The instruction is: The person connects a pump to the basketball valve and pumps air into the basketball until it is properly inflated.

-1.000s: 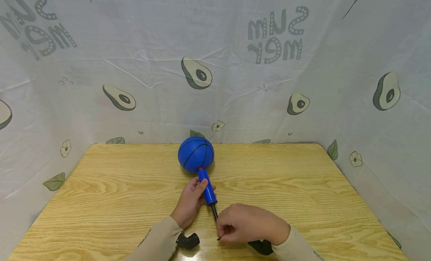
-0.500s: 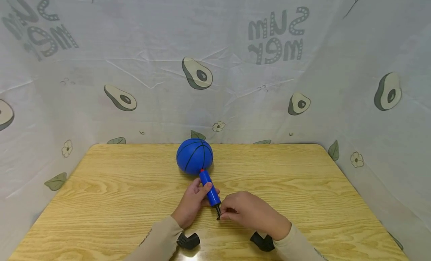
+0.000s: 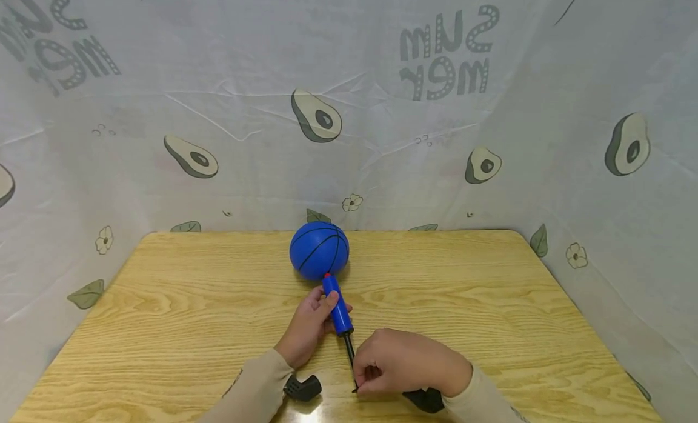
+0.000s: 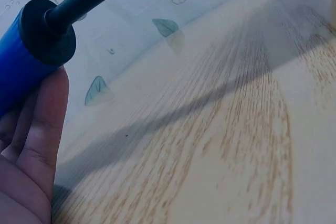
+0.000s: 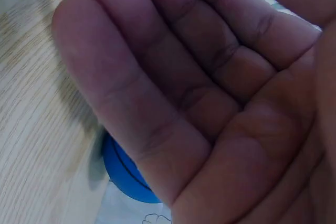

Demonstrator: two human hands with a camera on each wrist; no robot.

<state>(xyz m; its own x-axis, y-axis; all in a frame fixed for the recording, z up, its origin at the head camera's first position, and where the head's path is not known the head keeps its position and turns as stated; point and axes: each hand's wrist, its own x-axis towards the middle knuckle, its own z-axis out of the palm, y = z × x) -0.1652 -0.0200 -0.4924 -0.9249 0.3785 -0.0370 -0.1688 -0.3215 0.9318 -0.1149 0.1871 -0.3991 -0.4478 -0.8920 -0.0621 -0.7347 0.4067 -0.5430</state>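
Note:
A blue ball with black basketball lines [image 3: 319, 250] sits on the table. The red-tipped end of a blue hand pump [image 3: 341, 319] meets its near side. My left hand [image 3: 306, 331] grips the pump's barrel, thumb on top; the left wrist view shows fingers beneath the barrel's black cap [image 4: 39, 38]. A long stretch of black pump rod [image 3: 349, 348] stands out of the barrel toward me. My right hand [image 3: 400, 361] pinches the rod's handle end, which it mostly hides. In the right wrist view, curled fingers [image 5: 157, 72] fill the picture, with part of the ball behind.
The wood-grain table [image 3: 463, 289] spreads to both sides of the hands. A pale cloth printed with avocados [image 3: 316, 116] hangs behind it and along both sides. Black wrist devices [image 3: 303, 388] show by the sleeves.
Half a second ago the right hand had pushed the rod mostly into the barrel; now it has drawn back toward me with the rod extended again. The left hand keeps its grip.

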